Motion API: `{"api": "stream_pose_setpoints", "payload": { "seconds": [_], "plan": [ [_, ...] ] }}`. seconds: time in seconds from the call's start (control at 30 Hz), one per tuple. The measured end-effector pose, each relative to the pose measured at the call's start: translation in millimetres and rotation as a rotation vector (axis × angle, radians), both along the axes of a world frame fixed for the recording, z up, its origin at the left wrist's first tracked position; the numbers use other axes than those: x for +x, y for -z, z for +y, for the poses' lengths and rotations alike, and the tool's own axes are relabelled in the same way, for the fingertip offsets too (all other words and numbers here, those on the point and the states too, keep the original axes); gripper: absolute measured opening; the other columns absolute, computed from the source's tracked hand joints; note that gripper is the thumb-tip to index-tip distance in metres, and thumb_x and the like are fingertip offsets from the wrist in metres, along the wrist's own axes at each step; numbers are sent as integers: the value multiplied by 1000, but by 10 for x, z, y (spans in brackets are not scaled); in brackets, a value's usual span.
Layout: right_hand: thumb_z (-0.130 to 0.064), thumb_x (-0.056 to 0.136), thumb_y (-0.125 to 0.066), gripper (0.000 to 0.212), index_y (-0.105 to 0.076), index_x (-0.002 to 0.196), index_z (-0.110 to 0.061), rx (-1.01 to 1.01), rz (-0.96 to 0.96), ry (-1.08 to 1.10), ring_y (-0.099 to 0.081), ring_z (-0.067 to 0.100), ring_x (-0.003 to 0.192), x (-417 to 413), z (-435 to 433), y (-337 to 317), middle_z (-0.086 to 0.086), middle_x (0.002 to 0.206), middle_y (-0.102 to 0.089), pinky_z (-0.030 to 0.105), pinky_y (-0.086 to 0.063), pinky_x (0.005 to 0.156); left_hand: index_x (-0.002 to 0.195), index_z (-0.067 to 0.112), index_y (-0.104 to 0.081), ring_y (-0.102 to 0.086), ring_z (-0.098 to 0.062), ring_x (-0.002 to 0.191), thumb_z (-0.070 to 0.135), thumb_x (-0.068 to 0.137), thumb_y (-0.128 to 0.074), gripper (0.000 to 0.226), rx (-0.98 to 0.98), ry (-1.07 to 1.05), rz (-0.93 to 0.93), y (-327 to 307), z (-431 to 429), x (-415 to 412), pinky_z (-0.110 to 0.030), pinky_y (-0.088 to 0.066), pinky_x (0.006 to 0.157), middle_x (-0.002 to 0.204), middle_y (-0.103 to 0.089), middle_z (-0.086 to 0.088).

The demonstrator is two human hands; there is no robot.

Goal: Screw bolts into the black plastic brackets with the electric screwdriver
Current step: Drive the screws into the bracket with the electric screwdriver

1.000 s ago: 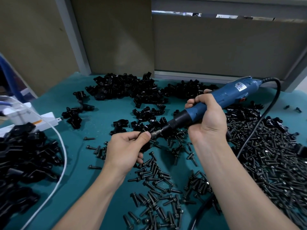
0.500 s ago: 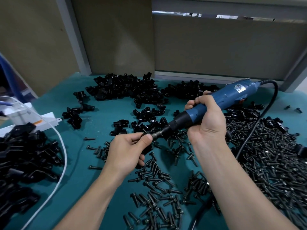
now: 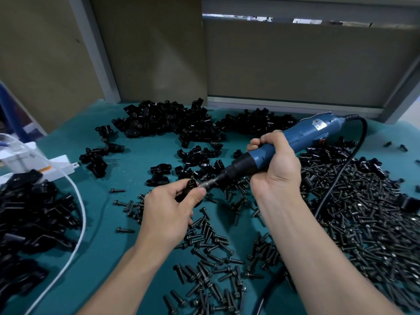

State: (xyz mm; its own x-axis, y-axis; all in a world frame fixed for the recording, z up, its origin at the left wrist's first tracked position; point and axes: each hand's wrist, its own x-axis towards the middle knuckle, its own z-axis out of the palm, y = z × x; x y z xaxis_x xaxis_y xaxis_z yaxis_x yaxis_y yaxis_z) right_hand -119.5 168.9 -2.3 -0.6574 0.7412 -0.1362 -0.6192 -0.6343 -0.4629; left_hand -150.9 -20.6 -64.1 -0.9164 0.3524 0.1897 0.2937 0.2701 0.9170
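Teal-topped desk (image 3: 136, 163) across the whole lower frame, backed by tan partition panels. On its right side, a broad spread of black bolts (image 3: 363, 223), running off the right and bottom edges. Along the back, a heap of black plastic brackets (image 3: 168, 119). At the left edge, a second bracket heap (image 3: 29, 212), cut off by the frame, with a white cable (image 3: 80, 201) curving beside it.

Blue electric screwdriver (image 3: 302, 135) above mid-desk, tilted down to the left. Black cord (image 3: 341, 173) looping from its rear end over the bolts and out of sight behind the right forearm.

Right hand (image 3: 277, 164) wrapped round the screwdriver's barrel, grip fully closed on it. Left hand (image 3: 168, 210) lower and to the left, thumb and fingers pinching a single black bracket (image 3: 190, 186), grip closed round it, most of the part hidden behind the fingers.

Metal bit (image 3: 209, 183) meeting that bracket just beside the thumb tip. Whether a bolt sits at the bit's tip: cannot tell, too small and partly covered.
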Motion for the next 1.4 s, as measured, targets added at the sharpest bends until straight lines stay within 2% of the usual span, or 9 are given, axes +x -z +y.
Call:
{"api": "stream_pose_setpoints", "payload": {
  "seconds": [0.13, 0.2, 0.27, 0.33, 0.4, 0.63, 0.77, 0.83, 1.4],
  "plan": [
    [17, 81, -57, 28, -52, 90, -10, 16, -2, -3, -58, 20, 55, 0, -16, -6, 7, 73, -56, 27, -50, 53, 74, 59, -67, -65, -22, 47, 41, 89, -75, 25, 10, -27, -4, 15, 7, -5, -47, -58, 57, 59, -70, -2],
    [17, 81, -57, 28, -53, 89, -10, 24, -1, -1, -57, 20, 55, -1, -20, -12, 7, 73, -57, 27, -50, 53, 75, 63, -68, -64, -30, 51, 41, 89, -75, 27, -6, -29, 2, 29, 15, -6, -51, -57, 57, 61, -69, -5],
    [17, 81, -57, 27, -52, 88, -10, 34, -5, -1, -58, 20, 55, 1, -24, -13, 6, 71, -57, 27, -50, 53, 94, 58, -73, -64, -35, 54, 44, 88, -75, 15, 0, -27, -23, 19, 15, 3, -53, -57, 56, 62, -69, -6],
    [16, 82, -57, 27, -52, 89, -9, 42, -5, -5, -58, 19, 54, 11, -36, -12, 6, 68, -58, 27, -50, 53, 122, 34, -74, -64, -39, 57, 50, 84, -74, 41, -28, -37, -20, 30, 13, -1, -54, -58, 57, 61, -69, -11],
    [16, 82, -57, 28, -51, 91, -9, 58, -7, -4, -58, 19, 54, 19, -47, -13, 4, 66, -59, 27, -50, 54, 131, 24, -71, -62, -44, 59, 51, 83, -75, 55, -72, -46, -33, 31, 6, -3, -56, -58, 58, 61, -68, -16],
    [17, 83, -58, 28, -52, 93, -9, 101, 5, -4, -58, 19, 54, 14, -87, -65, 5, 67, -59, 28, -51, 56, 132, 21, -71, -64, -44, 59, 58, 77, -72, 66, -87, -89, -75, 24, 23, -5, -54, -59, 58, 59, -69, -13],
    [17, 83, -58, 28, -51, 91, -9, 79, 17, -7, -58, 19, 54, 10, -80, -69, 5, 68, -58, 28, -51, 55, 131, 18, -71, -65, -13, 45, 55, 79, -72, 64, -26, -100, -83, 35, 24, -14, -21, -56, 51, 57, -70, 5],
    [17, 82, -57, 27, -51, 90, -9, 72, 10, -6, -58, 19, 54, 7, -71, -58, 6, 69, -57, 28, -51, 55, 131, 17, -71, -64, -9, 44, 46, 85, -76, 54, -20, -99, -88, 51, 37, -26, -15, -52, 49, 57, -70, 7],
    [17, 81, -58, 29, -54, 92, -9, 1, 7, -26, -58, 20, 55, -19, -53, 34, 7, 73, -57, 28, -50, 53, 122, 25, -75, -64, -10, 43, 41, 90, -75, 36, -10, -70, -100, 15, 21, 0, -19, -53, 47, 58, -71, 5]
  ]
}}
